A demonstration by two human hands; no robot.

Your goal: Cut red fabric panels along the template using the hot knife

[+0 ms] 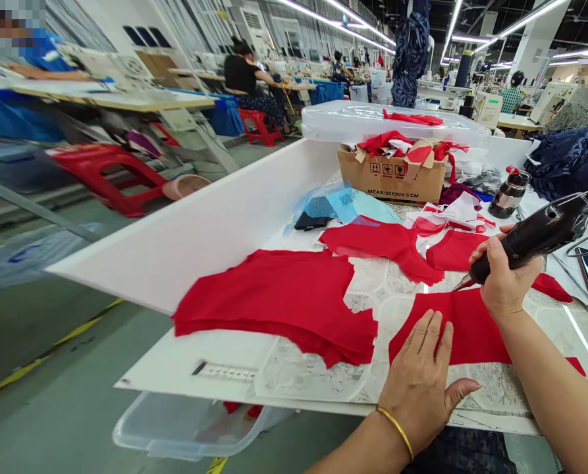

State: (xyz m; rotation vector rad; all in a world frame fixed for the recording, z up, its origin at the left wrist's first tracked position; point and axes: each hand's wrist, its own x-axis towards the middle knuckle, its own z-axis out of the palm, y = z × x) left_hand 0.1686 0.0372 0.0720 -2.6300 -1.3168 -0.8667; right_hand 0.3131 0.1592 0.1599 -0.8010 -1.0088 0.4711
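Near the front of the white worktable (155, 366), I see the red fabric panel (471, 332) stretching left to right; the left hand (417, 388), nearer, rests extended fingers on it, while the right hand (508, 280) grips a black hand tool (540, 230) over its far edge.

Left hand (417, 392) bare, thin smooth gold-coloured bangle (398, 428) just behind it. Right hand (508, 283) bare, forearm (555, 375) too. Dark, blue-toned patterned clothing (464, 453) at lap, partly cut off.
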